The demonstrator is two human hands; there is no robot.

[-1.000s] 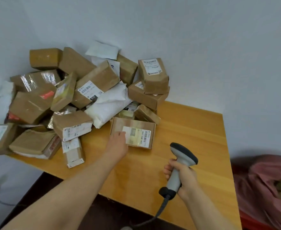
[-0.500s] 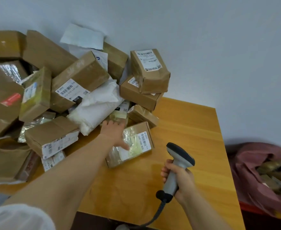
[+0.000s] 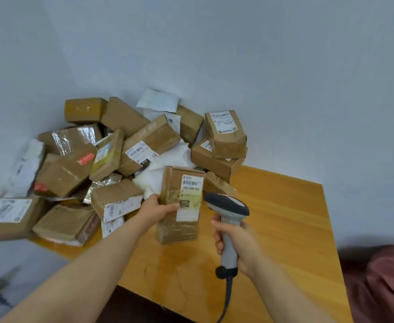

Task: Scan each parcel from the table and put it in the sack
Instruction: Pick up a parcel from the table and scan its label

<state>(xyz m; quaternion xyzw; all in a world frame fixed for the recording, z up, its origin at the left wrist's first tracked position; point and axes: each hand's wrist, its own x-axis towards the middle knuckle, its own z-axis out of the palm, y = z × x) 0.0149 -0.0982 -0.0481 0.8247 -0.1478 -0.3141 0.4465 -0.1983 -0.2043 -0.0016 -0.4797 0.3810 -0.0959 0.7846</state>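
Observation:
My left hand (image 3: 156,210) grips a flat brown cardboard parcel (image 3: 179,227) by its left edge and holds it upright above the wooden table (image 3: 284,217), white barcode label facing me. My right hand (image 3: 235,238) is closed around the grey handle of a corded barcode scanner (image 3: 227,207). The scanner's dark head sits just right of the parcel's label, close to it. A heap of several brown boxes and white mailers (image 3: 130,145) fills the table's back left corner. The dark red sack (image 3: 382,283) shows at the lower right, beside the table.
Grey walls close the corner behind the heap. Some boxes (image 3: 7,215) hang over the table's left edge. The scanner's cable (image 3: 226,299) trails down past the table's front edge. The floor below is dark.
My left hand took hold of the flat parcel that lay on the table, lifted it and turned it upright. The scanner in my right hand now sits nearer its label.

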